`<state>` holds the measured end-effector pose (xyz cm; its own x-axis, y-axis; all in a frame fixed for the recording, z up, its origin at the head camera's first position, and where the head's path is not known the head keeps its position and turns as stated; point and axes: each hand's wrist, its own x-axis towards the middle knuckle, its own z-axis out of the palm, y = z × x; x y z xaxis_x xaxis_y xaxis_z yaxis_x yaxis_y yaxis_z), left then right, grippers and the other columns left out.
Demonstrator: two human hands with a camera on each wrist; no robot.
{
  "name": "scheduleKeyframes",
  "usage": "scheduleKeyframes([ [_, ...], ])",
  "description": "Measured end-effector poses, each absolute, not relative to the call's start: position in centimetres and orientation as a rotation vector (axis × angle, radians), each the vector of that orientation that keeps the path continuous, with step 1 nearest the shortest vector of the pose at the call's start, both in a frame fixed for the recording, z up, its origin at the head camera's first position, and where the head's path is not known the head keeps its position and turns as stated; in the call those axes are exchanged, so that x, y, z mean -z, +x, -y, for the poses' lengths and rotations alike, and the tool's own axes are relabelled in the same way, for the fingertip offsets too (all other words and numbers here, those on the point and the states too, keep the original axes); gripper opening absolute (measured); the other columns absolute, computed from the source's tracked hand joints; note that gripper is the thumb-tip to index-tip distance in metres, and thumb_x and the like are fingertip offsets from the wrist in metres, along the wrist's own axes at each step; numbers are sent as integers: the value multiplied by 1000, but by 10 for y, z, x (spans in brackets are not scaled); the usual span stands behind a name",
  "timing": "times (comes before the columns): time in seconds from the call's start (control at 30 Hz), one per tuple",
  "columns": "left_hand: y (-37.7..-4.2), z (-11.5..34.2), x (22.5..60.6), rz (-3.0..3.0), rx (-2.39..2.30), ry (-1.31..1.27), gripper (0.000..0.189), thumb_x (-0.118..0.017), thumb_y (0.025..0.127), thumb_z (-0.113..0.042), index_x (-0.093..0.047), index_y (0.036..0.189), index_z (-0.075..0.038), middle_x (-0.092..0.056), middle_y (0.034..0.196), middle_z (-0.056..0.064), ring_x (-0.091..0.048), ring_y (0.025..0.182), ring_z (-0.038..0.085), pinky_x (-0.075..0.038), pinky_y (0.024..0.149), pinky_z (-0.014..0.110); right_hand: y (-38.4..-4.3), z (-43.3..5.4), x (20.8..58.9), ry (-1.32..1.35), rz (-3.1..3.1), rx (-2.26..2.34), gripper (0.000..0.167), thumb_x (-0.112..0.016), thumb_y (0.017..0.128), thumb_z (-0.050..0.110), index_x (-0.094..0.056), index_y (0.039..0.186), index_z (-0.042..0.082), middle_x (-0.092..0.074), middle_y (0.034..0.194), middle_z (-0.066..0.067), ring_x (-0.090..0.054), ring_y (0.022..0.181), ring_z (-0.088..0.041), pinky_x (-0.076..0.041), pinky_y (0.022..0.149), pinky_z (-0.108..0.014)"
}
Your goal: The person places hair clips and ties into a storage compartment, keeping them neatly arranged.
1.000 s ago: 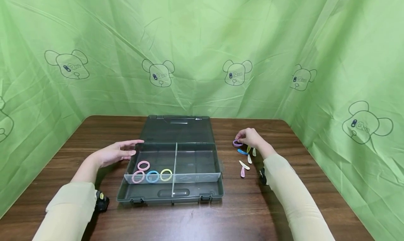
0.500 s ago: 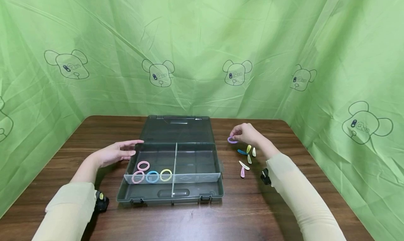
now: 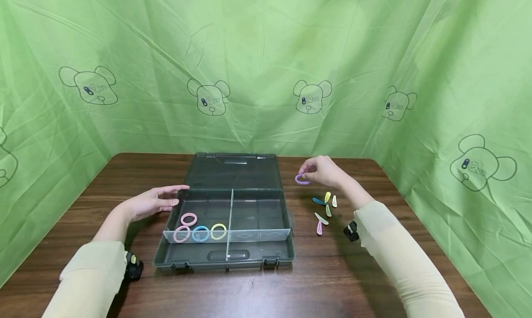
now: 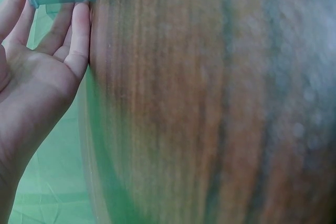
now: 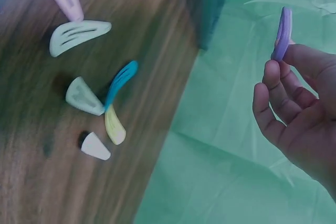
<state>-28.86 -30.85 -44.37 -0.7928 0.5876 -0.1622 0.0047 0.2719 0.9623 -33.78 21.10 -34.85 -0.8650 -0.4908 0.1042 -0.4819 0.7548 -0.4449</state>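
Ring (image 5: pixel 283 32) pinched by right hand (image 3: pixel 324 171) near 6 clips (image 5: pixel 120 83); left hand (image 3: pixel 146 204), spread, touches box (image 3: pixel 258 209).

Creased green cloth (image 3: pixel 257 40) hangs behind the table (image 3: pixel 332 272) and along both sides (line-drawn bear heads (image 3: pixel 211 99) are spaced across it). The table is dark, streaked brown wood with rounded far corners, and a pale sheen (image 3: pixel 270 303) lies on its near part.
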Motion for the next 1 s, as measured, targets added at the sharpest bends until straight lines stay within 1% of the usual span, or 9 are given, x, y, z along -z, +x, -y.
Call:
scheduleKeyframes([
  [0.13,-288,309,444,-2056,-1543,529,55,-47,98,-9,-25,149,-8,-31,141,30,-51,115,15,-46,89,25,-334,-206,340,-814,-2934,777,5,-72,83,14,-71,87,16,-70,78,6,-61,74,-11,-47,70,-31],
  [0.23,-289,310,446,-2060,-1540,531,55,-47,98,-8,-25,149,-8,-31,141,29,-50,115,15,-46,89,26,-330,-201,332,-821,-2918,821,5,-72,83,15,-72,87,17,-71,79,5,-62,74,-12,-48,69,-31],
  [0.37,-290,310,446,-2058,-1546,543,56,-49,98,-10,-25,149,-7,-32,140,29,-51,115,15,-46,89,25,-323,-191,321,-830,-2899,880,6,-71,83,14,-72,89,14,-72,82,-1,-64,75,-12,-49,69,-31],
  [0.47,-290,310,446,-2055,-1548,548,57,-50,98,-11,-24,149,-7,-33,140,29,-51,116,15,-46,90,25,-318,-183,314,-870,-2892,914,8,-71,83,13,-72,91,13,-72,83,-3,-65,75,-10,-49,68,-29],
  [0.6,-291,311,447,-2059,-1544,544,57,-49,98,-11,-25,149,-8,-33,140,29,-52,115,14,-46,90,25,-314,-174,308,-933,-2887,938,7,-71,83,13,-72,90,15,-72,82,-1,-64,73,-9,-49,66,-27],
  [0.77,-293,312,450,-2057,-1545,547,56,-48,98,-11,-25,149,-8,-32,142,29,-51,117,14,-46,91,25,-309,-159,299,-997,-2892,973,7,-72,82,13,-72,89,16,-70,78,4,-60,66,-9,-46,61,-26],
  [1.0,-295,312,453,-2071,-1538,539,55,-49,98,-12,-27,149,-10,-32,143,27,-50,119,15,-45,92,24,-305,-137,290,-1114,-2926,1001,8,-72,81,13,-73,88,16,-66,75,6,-58,64,-9,-44,61,-26],
])
